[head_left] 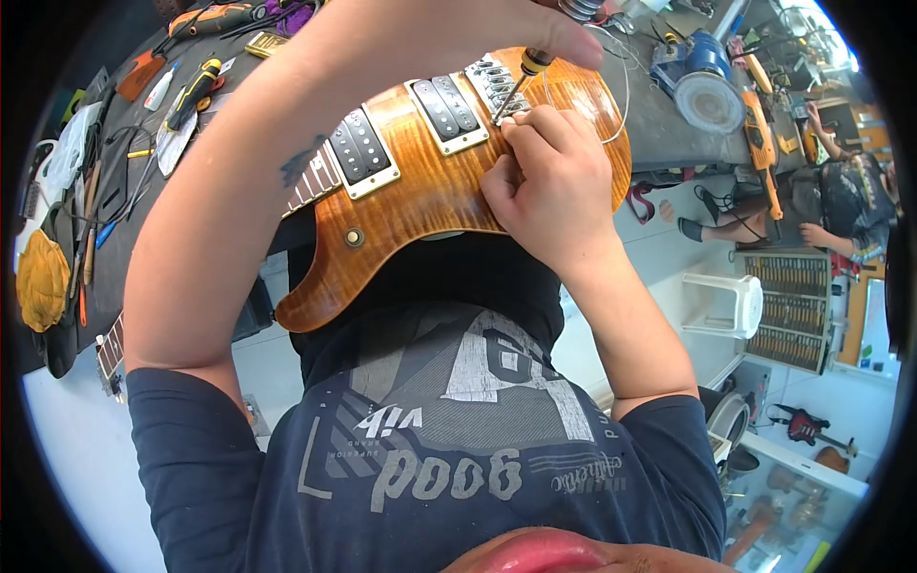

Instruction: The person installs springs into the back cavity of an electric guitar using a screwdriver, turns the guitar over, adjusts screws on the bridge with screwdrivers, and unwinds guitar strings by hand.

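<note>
An electric guitar (420,181) with an amber flamed top lies across the bench edge in front of me. Two black pickups and a metal bridge (497,84) are set in its body. My left hand (497,33) reaches over the guitar and is closed around a screwdriver (536,63), partly cut off by the top edge. The screwdriver's shaft slants down to the near end of the bridge. Beside that tip, my right hand (554,177) rests on the body with curled fingers pinched together at the bridge; what they pinch is hidden. A thin wire (626,105) loops beyond it.
On the dark bench (115,205) at left lie a yellow-black tool (199,94), cables and a tan glove-like item (43,279). A blue grinder-like machine (702,86) stands at right. Past it are a person (845,205), a white stool (726,306) and a drawer rack (783,310).
</note>
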